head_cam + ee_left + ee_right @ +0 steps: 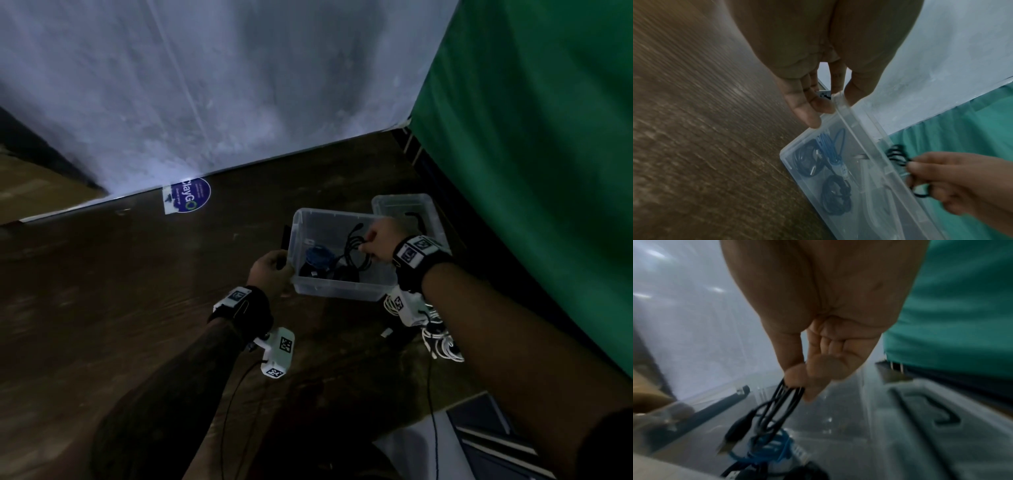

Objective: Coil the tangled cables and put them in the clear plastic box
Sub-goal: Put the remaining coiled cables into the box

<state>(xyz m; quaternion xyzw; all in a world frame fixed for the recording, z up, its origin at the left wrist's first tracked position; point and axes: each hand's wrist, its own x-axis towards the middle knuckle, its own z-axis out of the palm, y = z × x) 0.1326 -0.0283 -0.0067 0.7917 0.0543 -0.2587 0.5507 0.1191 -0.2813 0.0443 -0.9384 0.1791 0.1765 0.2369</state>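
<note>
Clear plastic, a little cloudy in this dim light: the box point(342, 287) sits on the dark wooden tabletop point(137, 291), tilted up at its left end. The left hand point(272, 270) grips that left rim, thumb inside and fingers point(807, 105) curled round the outside wall, as the left wrist view shows plainly. The right hand point(382, 244) hangs over the open box and pinches a coiled black cable point(356, 245) between thumb and fingertips point(797, 376); the loops dangle below the pinch, and a plug end point(735, 433) hangs down toward the box floor. It is above the inside of the box, and I cannot tell whether its lowest loops touch anything below.

Down in the box lie a blue coiled cable point(828, 146) and two dark coils point(835, 196) beside it, all at the left end near the held rim. The lid point(407, 209), also clear plastic, lies just behind the box, toward the green cloth point(531, 171) that hangs on the right. A bundle of white cable point(442, 339) rests on the table near the box's front right corner, half hidden under the right forearm. A round blue sticker point(191, 197) is stuck at the far edge of the table against the white backdrop point(205, 85).
</note>
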